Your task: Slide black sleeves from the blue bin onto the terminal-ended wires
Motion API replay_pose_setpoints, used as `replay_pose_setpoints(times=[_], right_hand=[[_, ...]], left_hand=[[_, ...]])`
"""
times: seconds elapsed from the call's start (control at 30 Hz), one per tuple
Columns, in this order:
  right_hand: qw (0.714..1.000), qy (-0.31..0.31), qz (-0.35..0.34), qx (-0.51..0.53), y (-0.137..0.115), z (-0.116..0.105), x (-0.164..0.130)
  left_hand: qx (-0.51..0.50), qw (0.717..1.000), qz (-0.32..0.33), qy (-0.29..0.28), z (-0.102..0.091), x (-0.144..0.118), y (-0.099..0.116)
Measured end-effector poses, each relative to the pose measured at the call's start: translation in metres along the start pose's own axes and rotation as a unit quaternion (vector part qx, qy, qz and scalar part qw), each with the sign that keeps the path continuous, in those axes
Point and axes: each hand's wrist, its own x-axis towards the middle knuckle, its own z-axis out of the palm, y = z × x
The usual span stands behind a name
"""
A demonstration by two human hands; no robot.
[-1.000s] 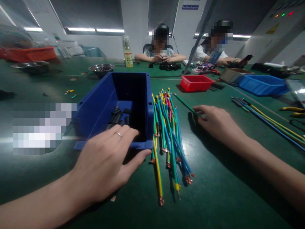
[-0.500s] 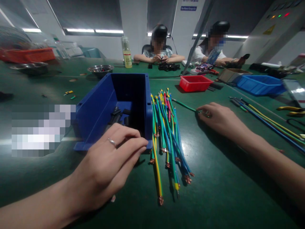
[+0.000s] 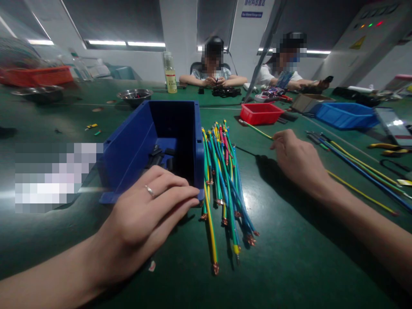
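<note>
My left hand [image 3: 151, 214], with a ring on one finger, is closed at the front right lip of a dark blue parts bin [image 3: 125, 154]. Short black tubing pieces [image 3: 157, 156] lie inside the bin. Beyond the bundle, my right hand [image 3: 298, 163] pinches a yellow-green wire [image 3: 255, 129]. A metal terminal tips the wire's far end, which points left above the table; its yellow tail emerges behind my forearm. Between my hands lies a loose bundle of green, blue and yellow wires [image 3: 222, 171], several with frayed bare copper ends towards me.
Behind the bundle are a red tray [image 3: 261, 114] and a blue tray [image 3: 346, 116]. Longer wires [image 3: 360, 161] and yellow-handled pliers [image 3: 386, 150] lie at the right. A steel bowl [image 3: 134, 98] and a bottle [image 3: 171, 75] stand farther back. Two people sit across the table.
My right hand has lifted slightly and moved a little right with the wire, whose terminal end has come up off the bundle's edge. My left hand stays at the bin.
</note>
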Motion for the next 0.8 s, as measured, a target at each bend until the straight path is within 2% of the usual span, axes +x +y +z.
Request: replay_pose_setpoints(times=[0.07, 0.13, 0.2, 0.3, 0.4, 0.5, 0.63, 0.8], right_hand=[[1.000, 0.025, 0.007, -0.003, -0.008, -0.004, -0.002], [0.997, 0.070, -0.016, -0.012, -0.016, -0.007, -0.005], [0.988, 0.137, -0.074, -0.016, -0.023, -0.009, -0.009], [0.957, 0.232, -0.176, -0.004, -0.030, -0.012, -0.016], [0.923, 0.288, -0.254, 0.026, -0.034, -0.015, -0.020], [0.897, 0.305, -0.318, 0.041, -0.037, -0.019, -0.024], [0.867, 0.294, -0.400, 0.051, -0.040, -0.023, -0.027], [0.851, 0.286, -0.436, 0.065, -0.044, -0.026, -0.029]], left_hand=[[0.006, 1.000, -0.001, 0.010, -0.001, -0.001, 0.001], [0.015, 1.000, -0.006, 0.026, -0.001, -0.001, 0.002], [0.022, 0.999, -0.017, 0.047, -0.002, 0.001, 0.004], [0.027, 0.996, -0.036, 0.079, -0.003, 0.002, 0.006], [0.037, 0.992, -0.056, 0.105, -0.004, 0.002, 0.006], [0.026, 0.991, -0.078, 0.108, -0.005, 0.000, 0.004], [0.006, 0.990, -0.092, 0.111, -0.005, -0.001, 0.002], [-0.005, 0.989, -0.095, 0.117, -0.003, -0.001, 0.004]])
